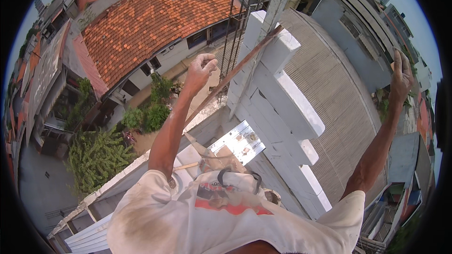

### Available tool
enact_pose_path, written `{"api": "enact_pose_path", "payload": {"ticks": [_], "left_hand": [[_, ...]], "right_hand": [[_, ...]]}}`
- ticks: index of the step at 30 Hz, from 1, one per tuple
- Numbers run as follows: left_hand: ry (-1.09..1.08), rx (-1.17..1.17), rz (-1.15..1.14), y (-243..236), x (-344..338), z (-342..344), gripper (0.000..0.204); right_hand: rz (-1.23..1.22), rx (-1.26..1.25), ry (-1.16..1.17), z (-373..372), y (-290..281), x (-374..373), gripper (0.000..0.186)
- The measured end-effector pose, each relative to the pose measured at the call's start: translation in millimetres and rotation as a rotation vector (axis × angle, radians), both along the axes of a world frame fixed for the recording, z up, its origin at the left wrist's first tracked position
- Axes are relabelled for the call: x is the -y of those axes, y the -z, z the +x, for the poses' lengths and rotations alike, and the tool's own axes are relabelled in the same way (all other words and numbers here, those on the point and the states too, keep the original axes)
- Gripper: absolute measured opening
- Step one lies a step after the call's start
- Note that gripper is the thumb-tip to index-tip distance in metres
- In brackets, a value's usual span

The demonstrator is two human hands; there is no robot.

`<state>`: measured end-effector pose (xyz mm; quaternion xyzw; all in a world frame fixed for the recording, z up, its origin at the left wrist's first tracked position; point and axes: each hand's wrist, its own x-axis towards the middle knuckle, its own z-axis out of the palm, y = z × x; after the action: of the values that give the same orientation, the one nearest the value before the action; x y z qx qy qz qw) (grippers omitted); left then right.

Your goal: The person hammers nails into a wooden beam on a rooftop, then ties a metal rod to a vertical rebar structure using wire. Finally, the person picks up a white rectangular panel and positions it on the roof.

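Both my arms are raised and spread wide. My left hand [202, 68] is closed, its fingers curled in toward the thumb, left of a bundle of upright rebar [242, 4]. Far to the right, my right hand [401, 73] is held up with its fingers pressed together near the thumb. Whatever either hand may hold is too small to make out. Between them rises a wall of white blocks [278, 113] with a stepped top edge. The right hand is out beyond this wall, apart from it.
A brown pole [235, 70] slants across a tall grey post [278, 0] at the wall's far end. Below lies a shiny metal-faced board [238, 143]. A corrugated roof [325, 56] lies right of the wall; a tiled roof [155, 19] and shrubs [146, 113] lie lower left.
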<state>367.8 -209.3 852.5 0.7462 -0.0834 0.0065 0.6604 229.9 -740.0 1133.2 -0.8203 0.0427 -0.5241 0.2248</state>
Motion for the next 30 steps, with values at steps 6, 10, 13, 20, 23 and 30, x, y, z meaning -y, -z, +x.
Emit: {"api": "enact_pose_path", "payload": {"ticks": [6,10,13,20,23,30], "left_hand": [[-0.117,0.248,0.041,-31.5,56.6,101.3,0.041],[-0.141,0.311,0.114,-40.5,76.4,128.0,0.043],[-0.136,0.281,0.077,-40.7,89.2,148.9,0.046],[-0.028,0.37,0.069,-29.0,117.3,193.2,0.045],[0.003,0.391,0.054,-28.9,124.3,207.9,0.044],[-0.194,0.645,0.229,-35.4,146.5,214.9,0.041]], "right_hand": [[0.008,-0.098,-0.232,134.9,10.7,12.4,0.032],[-0.008,-0.209,-0.339,192.0,42.4,-12.2,0.033],[-0.102,-0.263,-0.416,222.8,55.3,-17.7,0.031],[-0.077,-0.341,-0.566,275.1,80.3,-39.3,0.029],[-0.018,-0.342,-0.625,291.7,82.8,-49.5,0.03],[0.055,-0.338,-0.722,307.7,85.4,-45.1,0.028]]}}
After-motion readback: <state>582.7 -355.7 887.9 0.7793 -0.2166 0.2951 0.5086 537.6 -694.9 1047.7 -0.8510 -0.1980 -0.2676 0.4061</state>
